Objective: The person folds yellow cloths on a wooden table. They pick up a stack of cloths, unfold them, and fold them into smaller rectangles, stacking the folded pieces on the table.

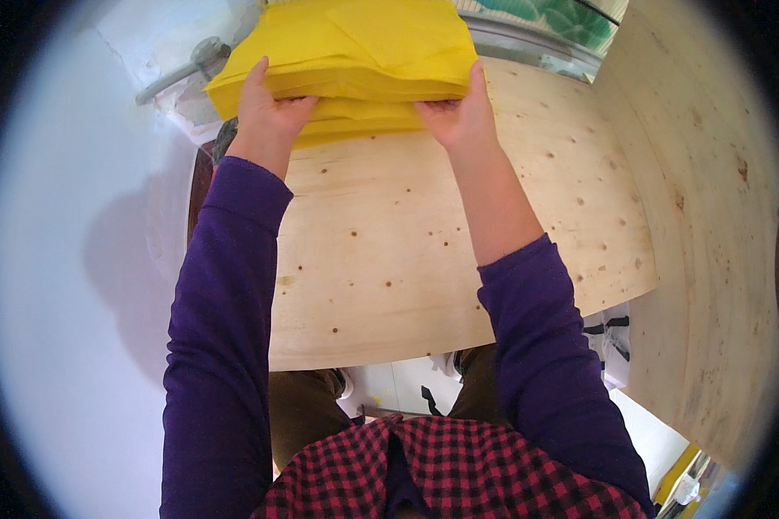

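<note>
Both arms reach to the far end of a pale wooden table (381, 225). A thick stack of yellow felt-like sheets (363, 43) is gripped between my two hands. My left hand (273, 112) is closed on its near left corner, thumb inward along the near edge. At the near right corner my right hand (460, 112) holds it, the fingers partly hidden by the sheets. The sheets' near edges are wavy and spread in layers. Under the held stack, more yellow material (363, 127) shows just above the tabletop.
A tall plywood panel (692, 199) stands along the table's right side. The white wall (78, 259) is close on the left, with a grey pipe (177, 80) near the far left corner. Behind the table is a window with green panes (571, 22).
</note>
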The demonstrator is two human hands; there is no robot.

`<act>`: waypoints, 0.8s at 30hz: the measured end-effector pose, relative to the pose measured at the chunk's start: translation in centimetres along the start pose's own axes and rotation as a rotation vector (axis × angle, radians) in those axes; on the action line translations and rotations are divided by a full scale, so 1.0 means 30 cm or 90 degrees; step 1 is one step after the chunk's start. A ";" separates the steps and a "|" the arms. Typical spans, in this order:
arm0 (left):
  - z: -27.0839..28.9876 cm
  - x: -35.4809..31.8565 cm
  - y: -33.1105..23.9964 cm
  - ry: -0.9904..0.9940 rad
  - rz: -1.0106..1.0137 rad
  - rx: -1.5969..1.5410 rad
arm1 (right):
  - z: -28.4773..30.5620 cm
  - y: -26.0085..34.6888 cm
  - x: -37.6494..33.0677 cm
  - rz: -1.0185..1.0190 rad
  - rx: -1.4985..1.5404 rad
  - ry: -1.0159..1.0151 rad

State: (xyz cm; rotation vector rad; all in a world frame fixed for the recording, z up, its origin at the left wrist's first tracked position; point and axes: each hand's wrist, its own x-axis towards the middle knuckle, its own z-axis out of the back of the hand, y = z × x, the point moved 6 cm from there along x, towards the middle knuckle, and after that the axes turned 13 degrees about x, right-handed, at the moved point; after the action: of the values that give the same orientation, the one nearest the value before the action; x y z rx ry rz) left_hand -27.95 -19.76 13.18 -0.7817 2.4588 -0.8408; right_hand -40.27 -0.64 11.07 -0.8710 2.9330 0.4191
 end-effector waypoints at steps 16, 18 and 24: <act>0.174 0.043 -0.124 -0.085 -0.018 0.131 | -0.021 0.088 0.066 -0.032 -0.191 -0.035; 0.180 0.045 -0.135 -0.083 -0.016 0.138 | -0.029 0.094 0.076 -0.041 -0.204 -0.030; 0.197 0.059 -0.149 -0.092 -0.035 0.142 | -0.016 0.106 0.087 -0.042 -0.262 -0.056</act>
State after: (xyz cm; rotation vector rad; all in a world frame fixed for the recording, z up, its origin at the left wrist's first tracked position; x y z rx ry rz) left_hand -24.41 -26.28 11.46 -0.8012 2.1809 -1.0215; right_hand -44.17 0.40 11.96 -0.9535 2.7703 1.0513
